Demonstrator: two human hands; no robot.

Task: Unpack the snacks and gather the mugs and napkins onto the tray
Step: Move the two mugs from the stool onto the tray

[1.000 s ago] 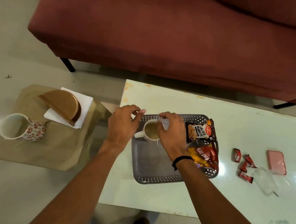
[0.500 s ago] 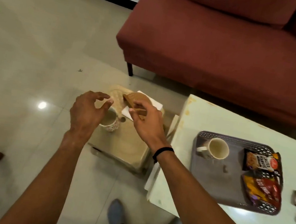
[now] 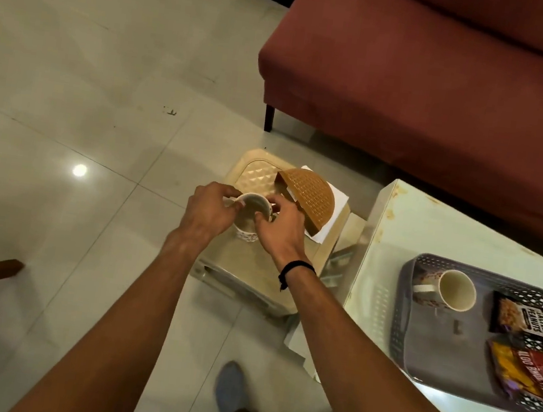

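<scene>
Both hands (image 3: 207, 209) have closed, seemingly gripping, round the floral mug (image 3: 250, 218).

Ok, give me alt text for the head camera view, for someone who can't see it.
Both hands, left hand and right hand, grip a floral mug on a low beige stool, beside a brown napkin holder. To the right, a grey tray on a white table holds another mug and snack packets.

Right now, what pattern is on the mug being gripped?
Small red floral print on white mug, seen in head view.
</scene>
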